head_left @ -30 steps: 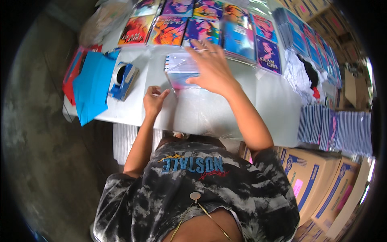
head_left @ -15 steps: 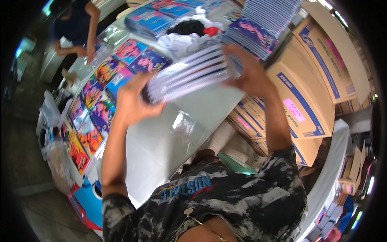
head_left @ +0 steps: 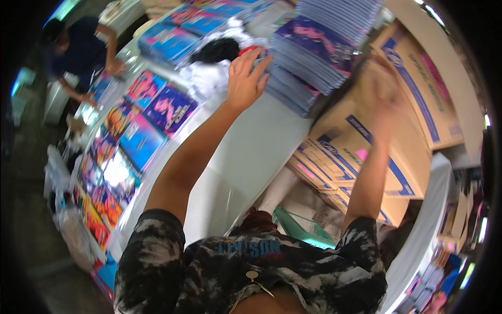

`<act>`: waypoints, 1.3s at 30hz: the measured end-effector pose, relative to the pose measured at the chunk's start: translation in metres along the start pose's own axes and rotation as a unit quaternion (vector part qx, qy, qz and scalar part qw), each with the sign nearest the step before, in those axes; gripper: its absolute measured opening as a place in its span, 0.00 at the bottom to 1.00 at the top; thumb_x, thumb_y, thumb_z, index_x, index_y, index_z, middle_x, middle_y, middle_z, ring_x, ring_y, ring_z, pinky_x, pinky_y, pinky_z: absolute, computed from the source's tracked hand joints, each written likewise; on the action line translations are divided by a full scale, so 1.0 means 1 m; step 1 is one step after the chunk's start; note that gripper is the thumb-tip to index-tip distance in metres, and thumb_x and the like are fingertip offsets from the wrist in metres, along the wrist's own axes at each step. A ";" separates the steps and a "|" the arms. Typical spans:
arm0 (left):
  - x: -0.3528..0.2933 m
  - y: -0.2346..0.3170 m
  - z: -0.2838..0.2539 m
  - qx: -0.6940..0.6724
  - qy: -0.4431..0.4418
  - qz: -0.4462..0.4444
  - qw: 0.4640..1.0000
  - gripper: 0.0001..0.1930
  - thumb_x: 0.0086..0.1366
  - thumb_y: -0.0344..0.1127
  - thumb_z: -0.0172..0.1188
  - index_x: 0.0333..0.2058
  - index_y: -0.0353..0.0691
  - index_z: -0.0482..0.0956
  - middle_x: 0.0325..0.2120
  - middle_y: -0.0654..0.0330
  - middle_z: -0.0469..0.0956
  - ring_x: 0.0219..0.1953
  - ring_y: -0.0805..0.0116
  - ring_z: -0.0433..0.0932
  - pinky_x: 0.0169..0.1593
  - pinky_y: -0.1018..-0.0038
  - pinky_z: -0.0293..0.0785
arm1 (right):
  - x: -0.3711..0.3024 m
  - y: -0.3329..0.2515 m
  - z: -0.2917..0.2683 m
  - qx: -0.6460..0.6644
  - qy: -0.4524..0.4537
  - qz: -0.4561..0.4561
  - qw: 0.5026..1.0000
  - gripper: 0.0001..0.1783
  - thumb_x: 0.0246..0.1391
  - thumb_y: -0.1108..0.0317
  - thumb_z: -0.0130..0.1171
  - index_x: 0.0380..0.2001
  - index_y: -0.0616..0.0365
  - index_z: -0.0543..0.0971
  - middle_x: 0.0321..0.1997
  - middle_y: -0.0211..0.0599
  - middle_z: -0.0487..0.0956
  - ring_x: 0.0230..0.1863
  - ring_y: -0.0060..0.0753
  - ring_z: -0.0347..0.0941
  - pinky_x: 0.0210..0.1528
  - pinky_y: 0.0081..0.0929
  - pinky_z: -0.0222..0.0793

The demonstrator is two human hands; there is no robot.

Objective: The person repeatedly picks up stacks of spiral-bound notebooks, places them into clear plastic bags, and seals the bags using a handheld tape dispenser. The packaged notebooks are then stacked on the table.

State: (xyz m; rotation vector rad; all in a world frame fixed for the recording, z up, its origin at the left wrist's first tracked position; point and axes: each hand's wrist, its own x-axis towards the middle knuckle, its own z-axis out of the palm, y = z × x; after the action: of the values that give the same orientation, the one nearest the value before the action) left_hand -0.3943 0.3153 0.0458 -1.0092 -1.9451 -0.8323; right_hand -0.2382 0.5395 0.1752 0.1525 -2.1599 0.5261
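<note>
My left hand (head_left: pixel 247 81) is raised over the table with its fingers spread and nothing in them. It is near a crumpled white plastic bag (head_left: pixel 205 78) with a black bundle (head_left: pixel 219 51) and a bit of red on top. Just right of that hand stands a tall stack of notebooks (head_left: pixel 308 62), one showing a dark purple and pink cover (head_left: pixel 319 39). My right hand (head_left: pixel 380 83) is over the cardboard cartons (head_left: pixel 334 123) at the right. Motion smears its fingers, so I cannot see whether they hold anything.
Rows of colourful notebooks (head_left: pixel 138 141) line the table's left side, with blue stacks (head_left: pixel 167 42) at the far end. A co-worker (head_left: pixel 78 52) reaches in at the far left. A green plastic stool (head_left: pixel 300 227) stands below the table edge, beside the cartons.
The notebook bundle that both hands held has left my left hand. My left hand has moved up and right; my right hand has swung right over the cartons.
</note>
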 end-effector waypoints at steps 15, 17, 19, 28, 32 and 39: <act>-0.174 -0.134 -0.100 0.225 -0.375 -0.435 0.787 0.21 0.59 0.43 0.54 0.51 0.46 0.67 0.44 0.48 0.73 0.41 0.48 0.75 0.42 0.57 0.72 | -0.026 -0.051 -0.038 -0.014 0.025 -0.023 0.999 0.19 0.46 0.64 0.49 0.44 0.56 0.68 0.38 0.40 0.75 0.42 0.35 0.70 0.47 0.28 0.63; -0.210 -0.170 -0.145 0.211 -0.253 -0.322 0.888 0.11 0.60 0.42 0.51 0.36 0.43 0.74 0.24 0.45 0.76 0.30 0.45 0.76 0.34 0.55 0.71 | -0.023 -0.054 -0.027 0.019 0.025 -0.041 0.999 0.20 0.46 0.62 0.48 0.43 0.56 0.67 0.38 0.40 0.75 0.41 0.34 0.70 0.46 0.28 0.63; -0.189 -0.158 -0.152 0.234 -0.114 -0.405 0.877 0.12 0.63 0.40 0.48 0.31 0.39 0.76 0.25 0.43 0.75 0.30 0.42 0.75 0.31 0.54 0.70 | -0.028 -0.052 -0.017 0.009 0.023 -0.049 0.999 0.20 0.46 0.61 0.48 0.43 0.57 0.66 0.37 0.39 0.75 0.40 0.33 0.70 0.46 0.28 0.63; -0.160 0.002 -0.382 0.104 0.198 -0.429 0.875 0.09 0.60 0.35 0.59 0.29 0.34 0.81 0.22 0.65 0.78 0.24 0.83 0.70 0.31 0.85 0.65 | -0.010 -0.108 0.024 0.095 0.124 -0.145 0.977 0.23 0.46 0.54 0.45 0.42 0.58 0.62 0.34 0.37 0.75 0.36 0.31 0.70 0.43 0.25 0.63; -0.224 0.029 -0.410 -0.084 -0.056 -0.512 0.853 0.07 0.59 0.31 0.59 0.28 0.34 0.82 0.23 0.60 0.80 0.27 0.80 0.74 0.33 0.83 0.69 | -0.006 -0.173 0.091 0.203 0.153 -0.195 0.947 0.25 0.46 0.52 0.44 0.42 0.59 0.60 0.33 0.37 0.75 0.35 0.29 0.70 0.42 0.24 0.63; -0.330 0.040 -0.364 0.270 -0.198 -0.347 0.876 0.16 0.49 0.48 0.66 0.34 0.47 0.81 0.29 0.61 0.75 0.33 0.60 0.73 0.35 0.68 0.69 | -0.040 -0.305 0.264 0.499 -0.184 0.022 0.846 0.14 0.53 0.67 0.57 0.41 0.62 0.79 0.40 0.35 0.79 0.41 0.20 0.72 0.46 0.19 0.66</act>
State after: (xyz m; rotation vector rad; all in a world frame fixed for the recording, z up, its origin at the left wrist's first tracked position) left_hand -0.1115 -0.0772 -0.0521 -0.1190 -2.7448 -0.3853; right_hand -0.3200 0.1488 0.1015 0.8264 -2.0171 1.7320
